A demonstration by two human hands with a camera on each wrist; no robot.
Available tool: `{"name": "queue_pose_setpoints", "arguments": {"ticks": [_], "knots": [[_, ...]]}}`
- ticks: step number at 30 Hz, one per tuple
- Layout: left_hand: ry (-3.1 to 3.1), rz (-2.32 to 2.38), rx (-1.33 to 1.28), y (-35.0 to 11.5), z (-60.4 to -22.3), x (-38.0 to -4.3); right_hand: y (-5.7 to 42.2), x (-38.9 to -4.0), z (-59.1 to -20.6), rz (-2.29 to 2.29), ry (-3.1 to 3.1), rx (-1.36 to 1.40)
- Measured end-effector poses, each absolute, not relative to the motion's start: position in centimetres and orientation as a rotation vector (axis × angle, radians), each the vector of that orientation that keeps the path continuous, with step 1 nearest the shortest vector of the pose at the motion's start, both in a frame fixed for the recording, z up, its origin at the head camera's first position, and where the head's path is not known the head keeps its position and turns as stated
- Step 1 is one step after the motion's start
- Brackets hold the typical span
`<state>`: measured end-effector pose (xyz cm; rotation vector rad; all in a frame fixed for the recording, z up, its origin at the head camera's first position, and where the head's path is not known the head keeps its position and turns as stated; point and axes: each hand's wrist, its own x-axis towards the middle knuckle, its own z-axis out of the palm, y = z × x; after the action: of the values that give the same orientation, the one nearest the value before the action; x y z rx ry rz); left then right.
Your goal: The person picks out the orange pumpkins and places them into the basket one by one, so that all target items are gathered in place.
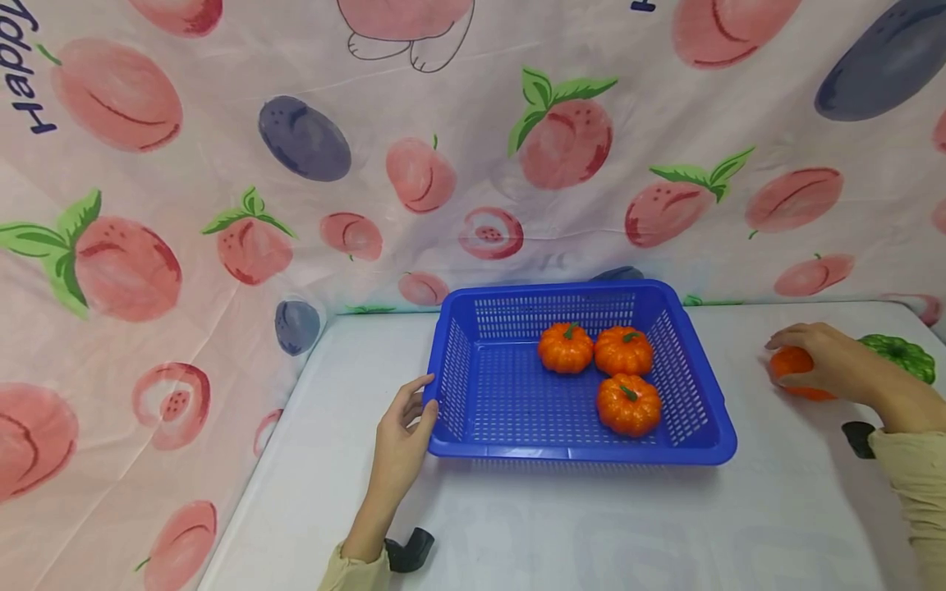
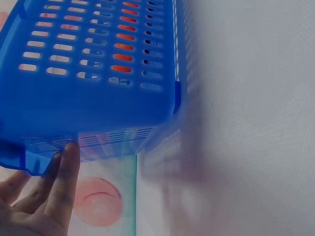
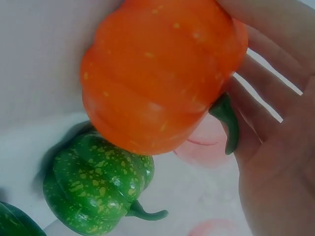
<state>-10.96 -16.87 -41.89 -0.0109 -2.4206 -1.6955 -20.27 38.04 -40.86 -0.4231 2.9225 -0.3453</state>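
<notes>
A blue plastic basket (image 1: 510,453) with slotted walls stands on the white table, and three small orange pumpkins (image 1: 629,405) with green stems lie inside toward its right. My left hand (image 1: 402,435) grips the basket's left rim, fingers and thumb at the edge; the left wrist view shows its fingers (image 2: 64,182) against the rim. Off to the basket's right, my right hand (image 1: 831,365) holds another orange pumpkin (image 3: 157,78), its fingers curled round the side. Just past that hand is a green speckled pumpkin (image 1: 900,356), not touched by it in the head view.
In the right wrist view, part of a dark green object (image 3: 17,221) shows at the lower left corner. A fruit-printed cloth (image 1: 458,98) rises behind the table and along its left side. Dark wrist-worn pieces (image 1: 411,550) sit by both sleeves.
</notes>
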Motion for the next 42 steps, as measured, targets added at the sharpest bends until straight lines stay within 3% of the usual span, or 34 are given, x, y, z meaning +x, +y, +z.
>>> {"name": "queue_pose_setpoints", "arguments": {"ticks": [42], "knots": [[-2.423,-1.708,0.006,-16.9,-41.7,-11.0,36.3,-19.5,-39.3,-0.326,2.946,-0.437]]}}
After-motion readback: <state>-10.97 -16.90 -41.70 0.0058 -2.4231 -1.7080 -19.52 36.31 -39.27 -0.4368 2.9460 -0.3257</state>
